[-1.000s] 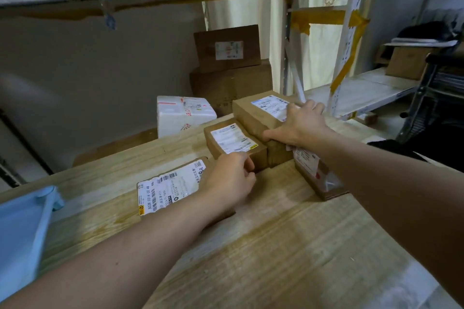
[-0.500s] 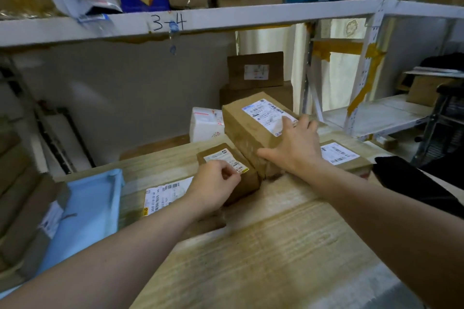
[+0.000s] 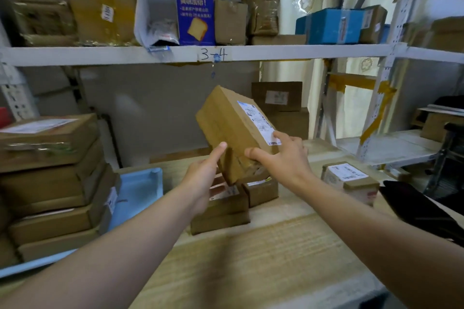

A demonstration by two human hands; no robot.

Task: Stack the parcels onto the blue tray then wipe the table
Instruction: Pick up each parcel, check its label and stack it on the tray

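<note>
held parcel [image 3: 233, 130]: brown box, white label on its right face, tilted, lifted off the table, above the small parcels.
right hand [image 3: 281, 158]: clamped on the held parcel's near right corner, thumb on the near face, fingers over the label side.
left hand [image 3: 203, 175]: under/left of the held parcel, index finger straight and touching its near face; not curled round it, fingers loose.
blue tray [image 3: 140, 188]: far left on the table, partly hidden by a stack of brown boxes [image 3: 50, 178] at left; whether the stack sits in the tray, cannot tell.
small parcels [image 3: 233, 203]: two or three low brown boxes on the table, below the hands, touching each other.
labelled parcel [image 3: 351, 183]: on the table, right side, apart from the others.
table [image 3: 263, 258]: light wood grain.
shelf [image 3: 175, 54]: above, marked "3-4", carries boxes and a blue packet [image 3: 194, 12].
black item [image 3: 421, 211]: right edge, unclear what.
</note>
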